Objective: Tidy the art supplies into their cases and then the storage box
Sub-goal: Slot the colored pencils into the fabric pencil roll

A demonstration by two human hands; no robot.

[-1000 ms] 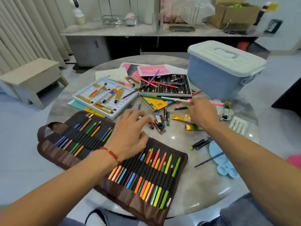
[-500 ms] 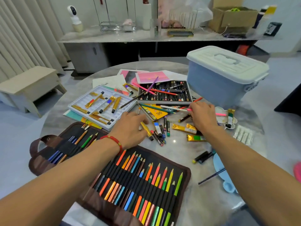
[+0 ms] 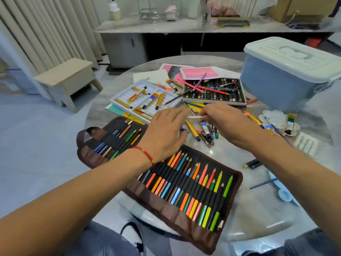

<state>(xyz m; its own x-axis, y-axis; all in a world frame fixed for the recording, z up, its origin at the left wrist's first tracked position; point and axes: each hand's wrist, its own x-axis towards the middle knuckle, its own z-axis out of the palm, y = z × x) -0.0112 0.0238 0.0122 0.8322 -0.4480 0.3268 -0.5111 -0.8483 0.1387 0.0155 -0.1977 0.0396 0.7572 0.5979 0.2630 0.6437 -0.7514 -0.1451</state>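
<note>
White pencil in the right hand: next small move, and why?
Probably carry the white pencil over to the brown roll-up case and slide it into a free loop. The right hand already pinches it above the loose crayons, and the case lies unrolled beside them with pencils in its loops. The left hand hovers open, holding nothing, free to steady the case.
</note>
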